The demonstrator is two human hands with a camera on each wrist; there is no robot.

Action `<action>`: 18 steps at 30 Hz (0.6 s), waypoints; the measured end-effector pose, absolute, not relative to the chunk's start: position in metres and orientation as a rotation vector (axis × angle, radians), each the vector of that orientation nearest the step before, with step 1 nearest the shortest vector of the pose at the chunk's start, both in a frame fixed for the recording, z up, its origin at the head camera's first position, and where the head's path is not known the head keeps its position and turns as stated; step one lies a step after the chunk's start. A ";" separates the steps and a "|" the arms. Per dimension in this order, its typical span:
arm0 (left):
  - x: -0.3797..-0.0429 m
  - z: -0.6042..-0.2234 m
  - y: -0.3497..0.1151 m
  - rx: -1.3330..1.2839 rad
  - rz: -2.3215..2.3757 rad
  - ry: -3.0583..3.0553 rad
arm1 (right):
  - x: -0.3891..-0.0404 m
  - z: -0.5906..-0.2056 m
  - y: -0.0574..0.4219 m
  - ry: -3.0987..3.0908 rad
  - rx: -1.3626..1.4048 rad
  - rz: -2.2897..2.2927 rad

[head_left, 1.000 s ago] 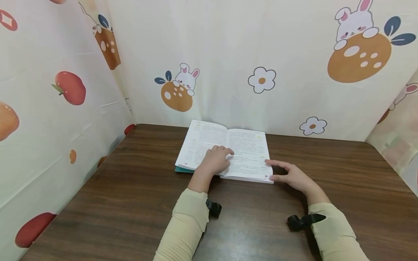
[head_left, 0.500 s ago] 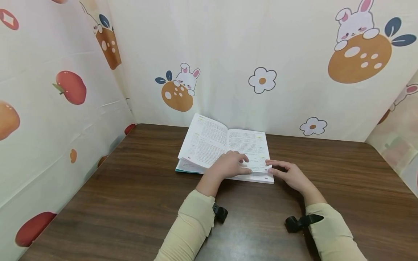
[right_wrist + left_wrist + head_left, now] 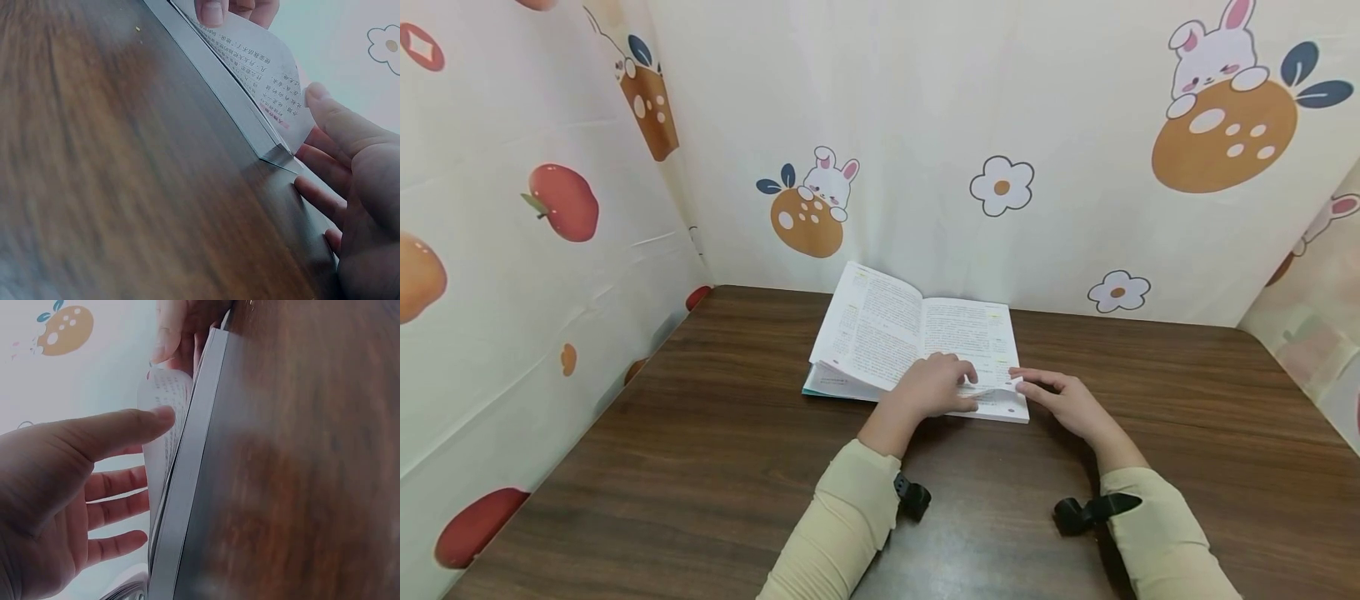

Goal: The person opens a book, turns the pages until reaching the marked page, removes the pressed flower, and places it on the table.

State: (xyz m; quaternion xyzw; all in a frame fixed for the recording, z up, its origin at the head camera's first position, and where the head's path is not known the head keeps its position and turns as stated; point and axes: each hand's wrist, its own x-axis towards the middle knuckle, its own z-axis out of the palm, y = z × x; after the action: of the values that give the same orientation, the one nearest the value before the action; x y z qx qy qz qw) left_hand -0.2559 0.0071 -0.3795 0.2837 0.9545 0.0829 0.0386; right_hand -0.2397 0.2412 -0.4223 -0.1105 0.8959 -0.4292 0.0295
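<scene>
An open book with printed white pages and a teal cover edge lies at the back of the table. Its near right page is lifted and bent along the front edge. My left hand is over the page's lower part; in the left wrist view its thumb touches the lifted page, while its loosely spread fingers pass behind it. My right hand holds the page's outer corner, thumb on one side and forefinger partly hidden by the sheet.
The brown wooden table extends in front and to both sides of the book. A pale curtain with rabbits, fruit and flowers hangs right behind the book, with more patterned cloth at the left.
My left hand has moved right and nearer the front edge, under the page's lower part. The book's left pages have risen. The right hand's thumb has shifted up slightly, and the front page edge has lifted.
</scene>
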 end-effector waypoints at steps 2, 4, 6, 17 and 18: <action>-0.256 -0.380 0.008 0.871 0.234 2.933 | -0.240 -0.422 0.241 2.761 -0.342 -1.333; -0.256 -0.381 0.009 0.865 0.223 2.934 | -0.239 -0.422 0.241 2.757 -0.341 -1.339; -0.256 -0.382 0.009 0.857 0.219 2.937 | -0.239 -0.422 0.241 2.749 -0.340 -1.346; -0.257 -0.384 0.011 0.818 0.281 2.972 | -0.237 -0.418 0.240 2.657 -0.197 -1.440; -0.257 -0.383 0.011 0.807 0.302 2.978 | -0.237 -0.418 0.240 2.648 -0.185 -1.454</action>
State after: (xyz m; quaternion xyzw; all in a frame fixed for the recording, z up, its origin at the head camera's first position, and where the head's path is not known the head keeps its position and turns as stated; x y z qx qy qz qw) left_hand -0.2573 0.0112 -0.3832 0.2602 0.9604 0.0974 0.0206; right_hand -0.2375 0.2402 -0.4177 -0.0612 0.8734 -0.4797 0.0573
